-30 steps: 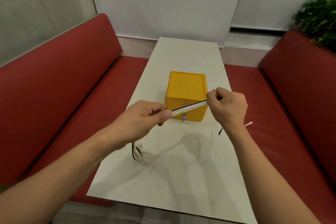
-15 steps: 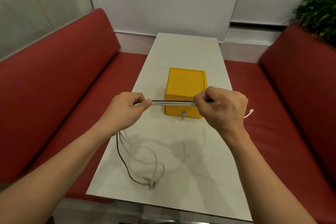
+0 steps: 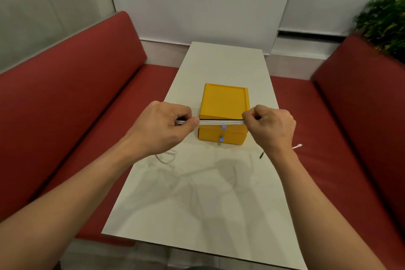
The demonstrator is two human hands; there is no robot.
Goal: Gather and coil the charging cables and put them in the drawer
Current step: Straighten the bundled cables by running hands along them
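A bundle of white and black charging cables (image 3: 221, 121) is stretched taut and level between my two hands, above the white table (image 3: 197, 204). My left hand (image 3: 166, 126) pinches its left end, my right hand (image 3: 270, 126) grips its right end. Right behind the bundle stands a small yellow box (image 3: 224, 103) with two shut drawers, each with a blue knob (image 3: 221, 138). Thin loose loops of cable (image 3: 166, 156) hang below my left hand. A black plug (image 3: 261, 155) and a white plug (image 3: 298, 146) stick out near my right wrist.
Red padded benches (image 3: 76, 105) run along both sides of the narrow table. A green plant (image 3: 385, 22) stands at the far right behind the right bench. White wall panels close off the far end.
The taut stretch of cable went from slanted to level and my hands moved apart. The long loops that lay on the table under my left hand have been drawn up short.
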